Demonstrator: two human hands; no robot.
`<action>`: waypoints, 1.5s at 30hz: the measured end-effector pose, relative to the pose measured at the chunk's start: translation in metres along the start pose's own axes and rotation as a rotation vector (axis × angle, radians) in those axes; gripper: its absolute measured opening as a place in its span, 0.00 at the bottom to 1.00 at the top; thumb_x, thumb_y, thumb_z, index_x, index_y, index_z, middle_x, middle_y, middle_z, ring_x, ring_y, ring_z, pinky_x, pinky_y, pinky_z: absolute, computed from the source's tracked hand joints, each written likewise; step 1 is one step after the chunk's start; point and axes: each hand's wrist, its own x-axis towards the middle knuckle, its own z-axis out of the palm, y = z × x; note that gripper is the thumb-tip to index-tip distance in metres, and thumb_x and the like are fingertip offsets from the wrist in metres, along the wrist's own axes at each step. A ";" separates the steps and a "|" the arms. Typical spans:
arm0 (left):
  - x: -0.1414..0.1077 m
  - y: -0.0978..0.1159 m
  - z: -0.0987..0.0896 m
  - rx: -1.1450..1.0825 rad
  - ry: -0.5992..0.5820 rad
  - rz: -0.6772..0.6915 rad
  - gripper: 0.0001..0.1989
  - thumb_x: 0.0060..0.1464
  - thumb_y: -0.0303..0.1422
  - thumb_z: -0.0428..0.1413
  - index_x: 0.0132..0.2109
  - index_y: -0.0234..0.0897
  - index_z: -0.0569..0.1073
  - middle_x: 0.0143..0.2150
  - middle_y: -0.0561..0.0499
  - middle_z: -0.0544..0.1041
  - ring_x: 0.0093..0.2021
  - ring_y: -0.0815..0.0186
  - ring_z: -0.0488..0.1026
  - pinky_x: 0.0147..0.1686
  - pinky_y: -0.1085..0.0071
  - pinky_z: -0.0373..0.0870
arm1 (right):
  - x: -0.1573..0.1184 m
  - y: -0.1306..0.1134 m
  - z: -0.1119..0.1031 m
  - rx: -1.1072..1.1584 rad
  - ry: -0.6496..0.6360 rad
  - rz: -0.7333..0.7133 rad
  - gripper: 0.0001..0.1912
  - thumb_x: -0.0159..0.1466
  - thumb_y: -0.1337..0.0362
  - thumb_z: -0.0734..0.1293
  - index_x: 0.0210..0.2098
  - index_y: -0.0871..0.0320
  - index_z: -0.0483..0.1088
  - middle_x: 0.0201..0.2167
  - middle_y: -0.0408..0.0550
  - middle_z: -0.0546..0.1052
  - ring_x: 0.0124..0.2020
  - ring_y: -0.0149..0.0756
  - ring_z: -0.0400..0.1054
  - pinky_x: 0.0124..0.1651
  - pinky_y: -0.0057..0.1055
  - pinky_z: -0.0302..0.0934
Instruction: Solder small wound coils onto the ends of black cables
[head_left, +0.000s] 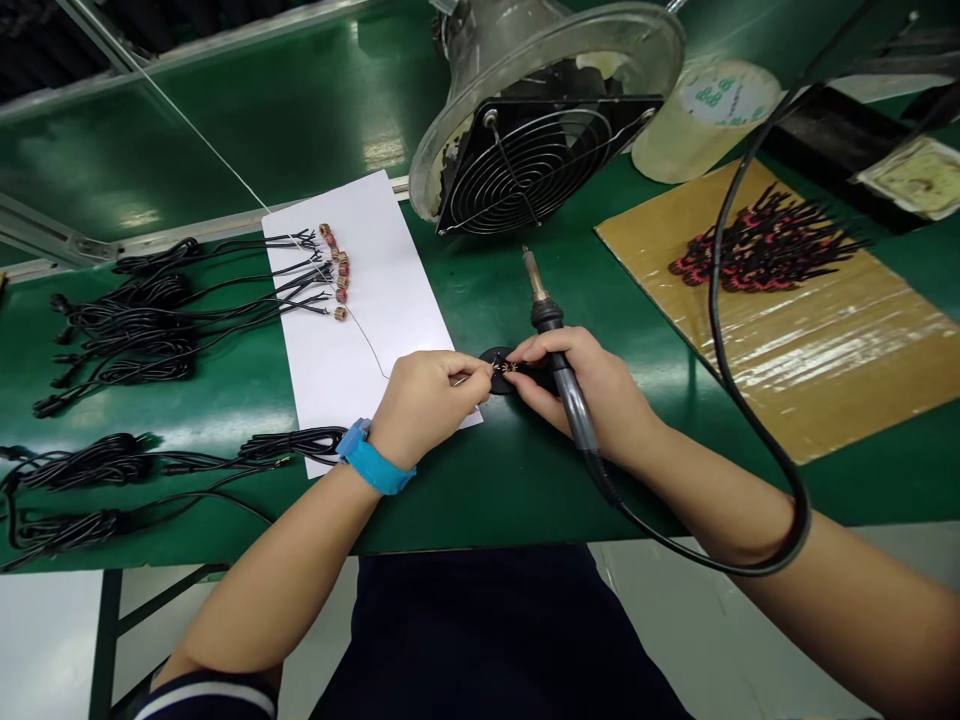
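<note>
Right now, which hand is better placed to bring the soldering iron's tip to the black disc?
Right, probably: the right hand holds the soldering iron beside the black disc; the left hand appears to pinch thin wire.

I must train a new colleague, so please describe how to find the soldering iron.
On the green bench, start at the big round fan near the top. Just below it, the right hand holds the soldering iron, its metal tip toward the fan. Its straight grey-and-black handle sets it apart from the coiled cables.
</note>
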 end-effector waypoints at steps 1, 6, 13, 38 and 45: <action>0.000 -0.001 0.000 -0.006 0.002 0.000 0.10 0.50 0.32 0.52 0.28 0.37 0.77 0.27 0.53 0.79 0.28 0.68 0.75 0.26 0.77 0.70 | 0.000 0.000 0.000 -0.009 0.004 -0.006 0.12 0.58 0.69 0.67 0.40 0.54 0.60 0.34 0.45 0.73 0.36 0.35 0.70 0.39 0.33 0.66; 0.003 -0.007 0.003 -0.058 -0.010 -0.026 0.10 0.50 0.32 0.52 0.29 0.37 0.77 0.29 0.53 0.79 0.29 0.68 0.76 0.28 0.77 0.72 | 0.004 -0.008 -0.007 0.024 0.026 -0.107 0.15 0.57 0.70 0.68 0.39 0.53 0.59 0.39 0.46 0.73 0.40 0.37 0.68 0.44 0.39 0.64; 0.003 -0.007 0.002 -0.082 -0.023 -0.042 0.10 0.50 0.32 0.51 0.29 0.36 0.77 0.30 0.52 0.80 0.29 0.69 0.77 0.29 0.76 0.72 | 0.012 -0.011 -0.006 -0.055 -0.020 -0.216 0.11 0.59 0.74 0.64 0.36 0.52 0.62 0.33 0.41 0.74 0.40 0.36 0.65 0.43 0.38 0.61; -0.004 0.005 0.010 -0.034 0.067 -0.040 0.09 0.51 0.32 0.53 0.29 0.35 0.77 0.26 0.52 0.78 0.27 0.69 0.73 0.28 0.74 0.68 | -0.050 -0.028 -0.025 0.046 0.286 -0.156 0.23 0.60 0.68 0.65 0.56 0.53 0.66 0.27 0.47 0.73 0.23 0.34 0.67 0.22 0.32 0.63; -0.004 0.005 0.011 -0.043 0.079 -0.035 0.09 0.51 0.33 0.54 0.28 0.36 0.77 0.24 0.52 0.77 0.26 0.70 0.71 0.26 0.74 0.66 | -0.057 -0.024 -0.020 0.029 0.409 -0.065 0.23 0.56 0.70 0.68 0.51 0.51 0.71 0.27 0.45 0.75 0.23 0.34 0.69 0.23 0.31 0.68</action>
